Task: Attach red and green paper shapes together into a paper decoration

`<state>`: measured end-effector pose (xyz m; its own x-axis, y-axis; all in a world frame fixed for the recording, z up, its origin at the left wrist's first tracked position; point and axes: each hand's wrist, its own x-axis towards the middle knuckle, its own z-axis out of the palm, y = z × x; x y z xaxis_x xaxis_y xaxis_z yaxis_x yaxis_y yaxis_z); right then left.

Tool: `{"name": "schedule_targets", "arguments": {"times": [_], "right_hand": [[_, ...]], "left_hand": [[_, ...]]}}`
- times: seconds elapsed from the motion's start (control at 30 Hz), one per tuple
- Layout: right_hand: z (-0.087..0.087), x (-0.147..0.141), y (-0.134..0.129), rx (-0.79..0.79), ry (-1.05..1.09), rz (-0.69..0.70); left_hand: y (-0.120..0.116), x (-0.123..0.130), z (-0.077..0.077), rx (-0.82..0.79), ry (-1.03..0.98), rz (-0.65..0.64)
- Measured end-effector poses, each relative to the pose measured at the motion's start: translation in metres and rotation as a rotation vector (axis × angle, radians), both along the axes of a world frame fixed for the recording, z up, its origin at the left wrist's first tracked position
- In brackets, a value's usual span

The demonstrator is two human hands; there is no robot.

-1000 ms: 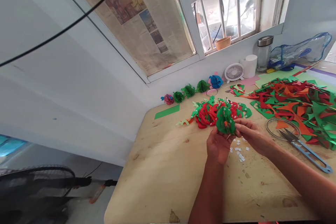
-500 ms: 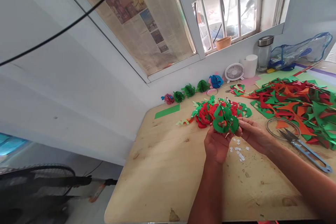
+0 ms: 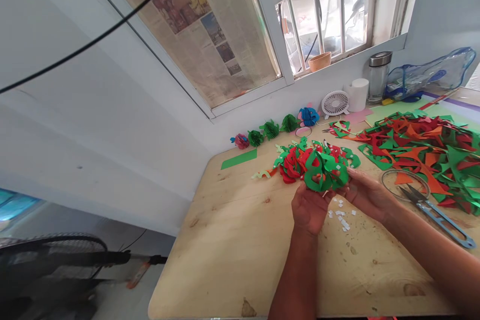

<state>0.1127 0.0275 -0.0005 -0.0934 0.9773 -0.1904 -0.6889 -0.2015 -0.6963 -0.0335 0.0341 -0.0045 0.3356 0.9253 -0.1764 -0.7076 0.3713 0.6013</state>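
Observation:
A green paper cutout (image 3: 323, 172) with curved openings and small white squares on it is held up between both hands. My left hand (image 3: 310, 208) grips it from below, fingers closed around its lower edge. From the right, my right hand (image 3: 364, 193) pinches its side; some fingertips are hidden behind the paper. Just behind lies a cluster of red and green paper cutouts (image 3: 291, 164), also dotted with white squares. Several small white squares (image 3: 341, 219) are scattered on the wooden table (image 3: 225, 240) below the hands.
Blue-handled thread snips (image 3: 437, 215) lie right of my right arm beside a tape roll (image 3: 405, 185). A heap of paper scraps (image 3: 423, 150) covers the right. Along the wall stand paper balls (image 3: 270, 129), a small white fan (image 3: 335, 104) and a glass bottle (image 3: 378, 77).
The green cutout has spread wider to the right, and more of its white squares show. My right hand has shifted slightly right; my left hand stays almost in place.

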Motion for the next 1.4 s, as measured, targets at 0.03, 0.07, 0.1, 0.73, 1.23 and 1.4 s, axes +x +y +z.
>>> {"name": "schedule_targets", "arguments": {"times": [0.03, 0.07, 0.1, 0.73, 1.23, 1.4], "right_hand": [[0.000, 0.000, 0.000, -0.001, 0.023, 0.007], [0.000, 0.001, 0.000, 0.001, 0.042, 0.011], [-0.001, 0.001, 0.000, 0.006, 0.055, 0.011], [-0.002, -0.002, 0.001, 0.145, -0.288, 0.040], [-0.009, -0.001, 0.004, 0.119, -0.543, -0.051], [-0.011, 0.001, 0.006, 0.069, -0.315, -0.028]], "left_hand": [[0.000, 0.000, 0.000, 0.012, -0.008, -0.012], [-0.001, -0.001, -0.001, 0.022, -0.016, -0.020], [-0.001, -0.001, -0.001, 0.030, -0.023, -0.029], [0.000, 0.013, -0.004, 0.219, 0.305, 0.165], [-0.001, 0.012, -0.011, 0.394, 0.628, 0.177], [-0.003, 0.015, -0.004, 0.257, 0.472, 0.229]]}}
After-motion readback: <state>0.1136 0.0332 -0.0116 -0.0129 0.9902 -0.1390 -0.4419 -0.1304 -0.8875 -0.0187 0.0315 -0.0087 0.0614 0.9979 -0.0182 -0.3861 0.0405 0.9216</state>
